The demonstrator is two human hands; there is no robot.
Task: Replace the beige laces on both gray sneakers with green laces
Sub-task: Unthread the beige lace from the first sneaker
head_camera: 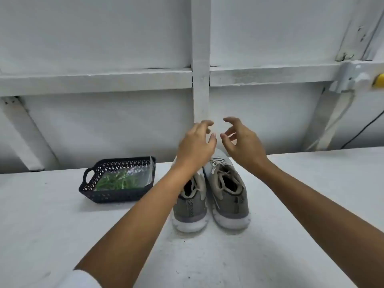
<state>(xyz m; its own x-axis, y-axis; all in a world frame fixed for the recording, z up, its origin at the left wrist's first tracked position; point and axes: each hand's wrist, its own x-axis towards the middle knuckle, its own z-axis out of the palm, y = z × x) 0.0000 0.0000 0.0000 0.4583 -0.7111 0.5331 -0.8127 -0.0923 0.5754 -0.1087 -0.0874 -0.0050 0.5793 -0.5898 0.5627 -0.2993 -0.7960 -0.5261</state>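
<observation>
Left hand and right hand hover over the gray sneakers on the counter — fingers loosely curled, both empty.

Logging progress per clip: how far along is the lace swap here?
Done: nothing; both gray sneakers carry beige laces. In hand: nothing; left hand and right hand hover open over the toes. Left: unlace and relace both; green laces lie bagged in the black basket.
</observation>
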